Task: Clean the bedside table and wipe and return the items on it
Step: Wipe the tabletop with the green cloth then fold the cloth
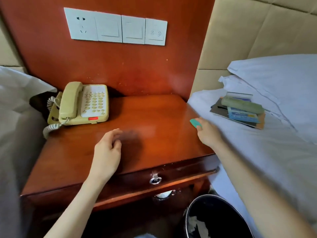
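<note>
The reddish wooden bedside table [154, 115] fills the middle of the head view. A beige telephone [82, 103] stands at its back left, its coiled cord hanging off the left edge. My right hand [207, 133] grips a small green cloth [195, 123] at the table's right edge, beside the bed. My left hand [107, 152] hovers over the front middle of the tabletop with loosely curled fingers and holds nothing. On the white bed to the right lies a pile of cards and booklets [240, 115] with a greenish remote control [242, 105] on top.
A black waste bin [197, 213] with crumpled paper stands on the floor at the front right, below the table's drawer [155, 179]. White pillows [277, 73] lie on the right bed. A second bed's white sheet borders the left. Wall switches [116, 27] sit above.
</note>
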Available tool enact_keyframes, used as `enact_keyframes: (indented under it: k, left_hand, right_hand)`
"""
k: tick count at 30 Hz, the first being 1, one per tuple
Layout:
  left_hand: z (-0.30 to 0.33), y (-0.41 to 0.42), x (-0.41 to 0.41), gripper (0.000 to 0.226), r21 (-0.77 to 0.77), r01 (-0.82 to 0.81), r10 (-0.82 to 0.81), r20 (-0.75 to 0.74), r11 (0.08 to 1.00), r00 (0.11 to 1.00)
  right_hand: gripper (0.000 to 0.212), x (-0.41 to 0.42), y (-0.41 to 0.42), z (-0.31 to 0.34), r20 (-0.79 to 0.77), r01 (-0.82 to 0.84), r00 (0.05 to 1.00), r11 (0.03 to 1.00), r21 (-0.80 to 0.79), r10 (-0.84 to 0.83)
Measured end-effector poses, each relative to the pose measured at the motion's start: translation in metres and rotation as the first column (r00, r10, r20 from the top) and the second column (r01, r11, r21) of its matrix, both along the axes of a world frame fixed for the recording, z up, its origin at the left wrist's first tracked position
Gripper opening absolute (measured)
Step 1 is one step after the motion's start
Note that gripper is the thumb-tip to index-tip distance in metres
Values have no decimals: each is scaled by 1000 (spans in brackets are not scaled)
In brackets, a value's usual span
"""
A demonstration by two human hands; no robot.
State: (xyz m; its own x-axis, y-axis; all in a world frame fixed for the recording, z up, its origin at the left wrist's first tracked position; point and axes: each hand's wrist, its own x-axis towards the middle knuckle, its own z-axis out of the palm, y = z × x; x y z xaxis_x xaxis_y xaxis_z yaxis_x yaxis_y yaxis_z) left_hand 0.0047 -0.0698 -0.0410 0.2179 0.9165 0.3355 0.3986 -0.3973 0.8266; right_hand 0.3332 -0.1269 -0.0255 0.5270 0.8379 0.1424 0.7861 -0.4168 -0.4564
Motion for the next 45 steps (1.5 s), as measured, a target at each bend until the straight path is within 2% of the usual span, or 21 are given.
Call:
enact_keyframes:
  k: [3,5,7,8,10,11,12,13,14,17,20,23,26,29,31,33,36,39,42,45]
  left_hand:
    - [2,-2,-4,32,-33,-70,72,46,997,996]
    - [4,-3,-4,31,-59,-122,127,81,991,989]
    - [7,-4,-3,30,-76,-158,164,80,984,983]
    - [8,-4,-2,29,-79,-165,170,73,983,983]
    - [10,-7,1,27,-77,-167,171,52,983,984]
    - [10,-7,2,25,-75,-170,173,43,983,984]
    - [10,-7,2,24,-71,-177,180,36,982,983]
    - [10,-7,3,24,-62,-185,188,31,981,982]
    - [10,-6,3,23,-48,-194,195,24,980,981]
    - [7,-3,5,20,-6,-188,187,-22,982,982]
    - [7,-3,8,20,5,-140,140,-55,990,989]
    - [12,-5,17,20,118,-81,101,-174,990,980]
    - [25,-11,44,41,244,120,-16,-388,962,922]
    - [36,-16,82,69,203,351,-179,-574,914,799]
    - [36,-18,99,72,193,386,-193,-619,902,761]
    - [34,-17,104,54,194,342,-193,-535,919,822]
    - [35,-12,97,21,180,252,-193,-294,951,936]
    - [44,1,81,18,18,197,-196,-30,980,980]
    - [57,19,64,15,-96,186,-168,172,978,971]
    - [66,39,47,14,-195,150,-88,294,969,952]
  right_hand:
    - [43,-32,32,3,-36,-147,988,989,36,148]
    - [38,-49,40,5,-144,-262,950,958,119,278]
    - [30,-54,43,14,-317,-255,892,937,240,324]
    - [28,-53,43,21,-461,-217,822,932,290,335]
    - [24,-45,43,31,-754,-120,563,936,331,339]
    - [22,-39,43,34,-828,-90,459,945,316,321]
    - [20,-33,43,36,-850,-91,436,954,285,295]
    - [19,-27,44,35,-836,-116,474,961,251,276]
    - [17,-21,46,33,-790,-157,551,963,218,269]
    - [11,-8,52,30,-591,-247,748,953,175,302]
    - [11,0,52,32,-519,-296,793,946,129,319]
    - [8,4,49,32,-663,-360,682,931,64,309]
    - [11,0,47,30,-798,-371,527,924,91,291]
    - [13,-10,48,28,-877,-311,412,943,120,248]
    - [16,-16,50,27,-911,-285,347,951,122,221]
    - [17,-21,50,29,-931,-263,298,955,134,213]
    - [20,-23,49,35,-928,-282,280,945,166,246]
    - [13,-17,47,42,-906,-308,305,930,199,295]
    - [7,-7,45,52,-884,-314,320,918,241,341]
    - [11,0,45,65,-818,-379,430,899,221,382]
